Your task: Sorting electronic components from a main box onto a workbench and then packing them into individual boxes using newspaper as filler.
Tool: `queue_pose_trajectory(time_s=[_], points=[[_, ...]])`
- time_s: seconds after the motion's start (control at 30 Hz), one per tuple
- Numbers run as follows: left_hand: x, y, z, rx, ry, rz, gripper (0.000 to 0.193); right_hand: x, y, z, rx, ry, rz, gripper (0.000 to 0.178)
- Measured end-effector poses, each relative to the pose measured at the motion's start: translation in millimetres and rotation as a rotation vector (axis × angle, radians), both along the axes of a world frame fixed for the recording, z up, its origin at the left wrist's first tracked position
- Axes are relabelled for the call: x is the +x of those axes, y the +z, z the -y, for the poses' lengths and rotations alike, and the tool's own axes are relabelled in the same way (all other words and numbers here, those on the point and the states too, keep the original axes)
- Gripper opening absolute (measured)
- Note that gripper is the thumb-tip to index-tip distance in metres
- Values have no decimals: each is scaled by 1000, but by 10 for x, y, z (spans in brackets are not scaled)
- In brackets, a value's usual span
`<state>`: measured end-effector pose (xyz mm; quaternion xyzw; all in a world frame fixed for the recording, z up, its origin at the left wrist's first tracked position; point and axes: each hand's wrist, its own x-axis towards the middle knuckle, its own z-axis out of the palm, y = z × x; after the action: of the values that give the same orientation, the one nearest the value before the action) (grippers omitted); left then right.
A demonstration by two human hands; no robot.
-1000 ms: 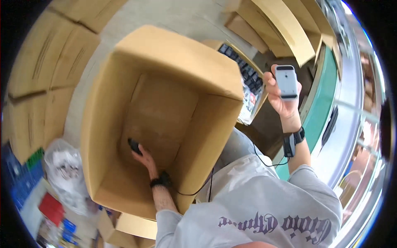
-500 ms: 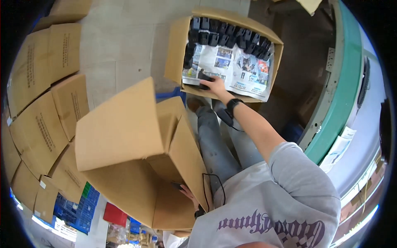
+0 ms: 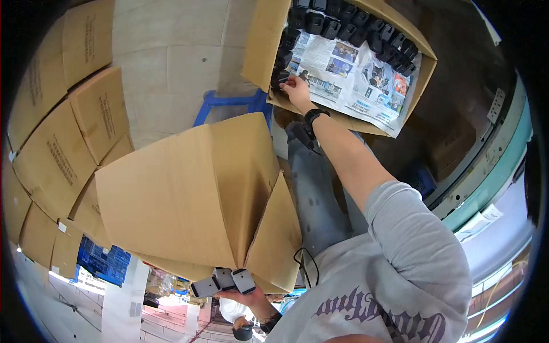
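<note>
My right hand reaches into a shallow carton, its fingertips closed on a small black plastic part at the near left corner. Rows of similar black plastic parts stand along the carton's far and left sides. Printed newspaper lines the rest of its bottom. My left hand shows beneath the edge of a tall open carton, its fingers around three small block-shaped pieces with pale grey faces and dark edges. Their exact kind is unclear.
Stacked brown cartons line the left side. A blue stool shows beside the shallow carton, and blue crates stand at lower left. A green-edged bench runs along the right. Another person's dark cap appears at the bottom.
My right hand has carried the black part left into the carton's corner. My left hand, earlier inside the tall carton, now shows below its edge with three pieces. The view has shifted.
</note>
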<state>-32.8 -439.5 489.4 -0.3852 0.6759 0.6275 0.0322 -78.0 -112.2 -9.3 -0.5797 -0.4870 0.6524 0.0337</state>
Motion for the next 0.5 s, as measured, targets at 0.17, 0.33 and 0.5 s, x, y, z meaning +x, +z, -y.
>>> queue_pose_trajectory(time_s=[0.17,0.33,0.5], points=[[-112,233,-142,325,-214,-64,74,-193,78,113,124,103,93,40],[-365,457,-799,-140,-183,-141,77,-140,217,-169,188,263,272,27],[-477,650,-945,-26,-239,-178,97,-219,412,-273,-111,14,96,41]])
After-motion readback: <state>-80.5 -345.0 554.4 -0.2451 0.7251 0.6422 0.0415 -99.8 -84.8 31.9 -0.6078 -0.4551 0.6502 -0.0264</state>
